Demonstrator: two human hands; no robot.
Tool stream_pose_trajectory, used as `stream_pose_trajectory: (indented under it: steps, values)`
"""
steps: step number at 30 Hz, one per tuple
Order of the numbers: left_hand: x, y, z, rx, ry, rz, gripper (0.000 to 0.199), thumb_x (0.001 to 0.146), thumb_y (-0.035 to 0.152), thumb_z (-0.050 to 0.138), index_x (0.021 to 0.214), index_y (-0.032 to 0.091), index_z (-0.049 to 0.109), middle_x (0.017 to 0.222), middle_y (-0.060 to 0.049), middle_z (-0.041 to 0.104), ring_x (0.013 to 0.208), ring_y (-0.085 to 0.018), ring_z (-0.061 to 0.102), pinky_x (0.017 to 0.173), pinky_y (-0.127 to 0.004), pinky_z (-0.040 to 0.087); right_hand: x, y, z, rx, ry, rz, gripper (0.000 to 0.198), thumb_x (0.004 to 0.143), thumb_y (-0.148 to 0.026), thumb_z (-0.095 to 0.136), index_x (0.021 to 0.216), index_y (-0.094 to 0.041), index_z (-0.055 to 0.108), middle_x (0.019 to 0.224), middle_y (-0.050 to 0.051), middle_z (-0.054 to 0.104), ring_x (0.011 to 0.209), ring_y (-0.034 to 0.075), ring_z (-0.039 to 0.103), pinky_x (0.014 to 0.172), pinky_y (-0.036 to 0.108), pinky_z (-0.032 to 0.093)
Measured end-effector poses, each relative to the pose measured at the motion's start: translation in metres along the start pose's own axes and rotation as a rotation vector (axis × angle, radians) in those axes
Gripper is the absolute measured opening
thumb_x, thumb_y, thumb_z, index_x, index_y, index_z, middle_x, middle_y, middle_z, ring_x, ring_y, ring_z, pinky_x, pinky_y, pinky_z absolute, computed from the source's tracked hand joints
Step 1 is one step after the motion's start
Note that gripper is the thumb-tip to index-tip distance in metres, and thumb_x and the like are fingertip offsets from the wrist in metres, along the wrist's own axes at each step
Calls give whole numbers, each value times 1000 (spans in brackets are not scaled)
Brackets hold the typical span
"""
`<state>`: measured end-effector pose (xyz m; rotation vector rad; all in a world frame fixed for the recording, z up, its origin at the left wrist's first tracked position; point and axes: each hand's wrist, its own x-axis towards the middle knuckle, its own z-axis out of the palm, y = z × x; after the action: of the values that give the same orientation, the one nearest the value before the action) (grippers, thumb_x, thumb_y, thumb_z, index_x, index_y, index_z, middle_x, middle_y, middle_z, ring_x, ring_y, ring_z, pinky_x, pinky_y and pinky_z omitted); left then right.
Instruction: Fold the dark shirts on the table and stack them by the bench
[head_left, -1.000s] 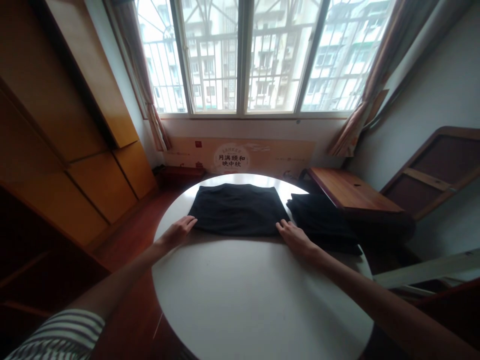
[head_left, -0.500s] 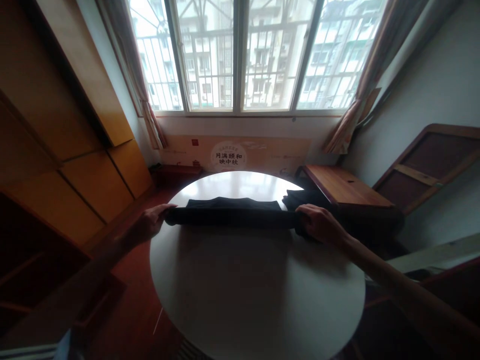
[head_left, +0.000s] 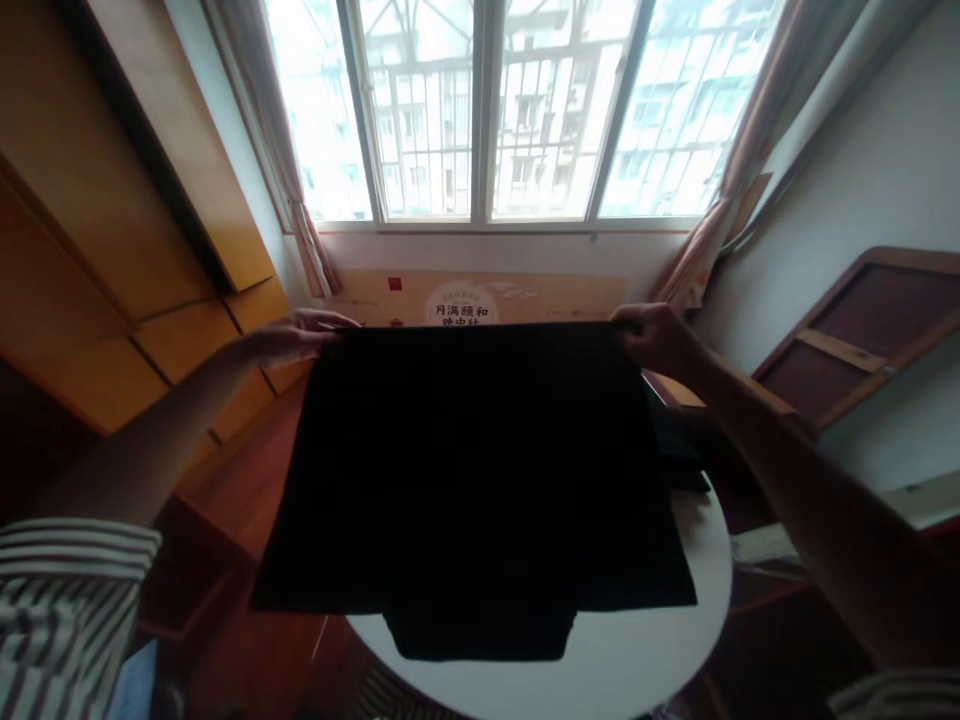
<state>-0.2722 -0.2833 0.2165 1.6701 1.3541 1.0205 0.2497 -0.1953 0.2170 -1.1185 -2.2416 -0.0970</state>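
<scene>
A black garment hangs spread out from both hands, its top edge drawn nearly straight between them. My left hand pinches the top left corner, and my right hand grips the top right one. Toward me the cloth widens, and a narrower flap shows at its lower edge. It is too dark to make out seams or sleeves. Beneath it, the white round table is largely covered from view. Another black cloth lies on the table's right side, partly hidden behind the held garment.
Past the table a wooden desk stands at the right, partly covered by my arm. A framed wooden panel leans on the right wall. Wooden cabinets line the left side. A barred window with curtains fills the back.
Both hands have risen, lifting the black garment. Before, it was a narrow dark band low over the table; now it hangs opened out wide toward me.
</scene>
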Motion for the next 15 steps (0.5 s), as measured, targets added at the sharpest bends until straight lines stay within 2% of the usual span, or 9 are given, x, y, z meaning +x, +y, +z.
stream_pose_trajectory:
  steps: [2, 3, 6, 8, 11, 13, 15]
  values:
    - [18, -31, 11, 33, -34, -93, 57, 70, 40, 79, 114, 7, 65, 98, -11, 74, 82, -16, 67, 79, -30, 56, 12, 8, 37, -71, -235, 45, 28, 81, -6, 46, 93, -11, 71, 82, 7, 71, 78, 16, 64, 73, 27, 49]
    - [23, -46, 19, 95, -34, -117, 55, 72, 42, 78, 112, 7, 67, 98, -12, 73, 82, -18, 68, 78, -31, 56, 13, 8, 58, -91, -300, 61, 31, 79, -3, 49, 100, -9, 71, 94, 11, 72, 87, 19, 65, 80, 27, 49]
    - [31, -81, 57, 473, 31, -71, 47, 83, 45, 70, 112, 9, 67, 104, -13, 70, 90, -22, 67, 81, -35, 56, 6, -12, 126, -104, -370, 76, 42, 81, -6, 52, 121, -7, 65, 126, 20, 64, 114, 28, 60, 99, 39, 44]
    - [32, -98, 87, 674, 75, -9, 39, 91, 41, 63, 117, 12, 63, 114, -12, 66, 97, -23, 65, 85, -39, 55, -6, -36, 170, -86, -421, 56, 44, 91, -16, 47, 133, -12, 58, 139, 17, 56, 126, 30, 53, 107, 47, 38]
    - [30, -119, 130, 747, 69, 23, 32, 96, 36, 58, 122, 17, 59, 124, -10, 59, 104, -22, 62, 89, -42, 54, -29, -68, 223, -33, -530, 16, 53, 99, -47, 37, 148, -27, 43, 155, 8, 39, 139, 35, 37, 111, 61, 27]
    - [25, -134, 151, 782, 60, 23, 33, 95, 35, 58, 124, 18, 58, 126, -10, 58, 106, -22, 61, 89, -43, 54, -43, -76, 244, -13, -592, 29, 63, 98, -61, 30, 152, -31, 33, 160, 5, 28, 145, 39, 24, 112, 66, 18]
    - [17, -150, 162, 816, 65, 11, 36, 95, 35, 59, 126, 18, 57, 129, -10, 57, 109, -24, 60, 92, -45, 52, -53, -71, 254, -22, -593, 63, 67, 97, -64, 24, 154, -30, 30, 162, 5, 22, 148, 37, 15, 115, 64, 10]
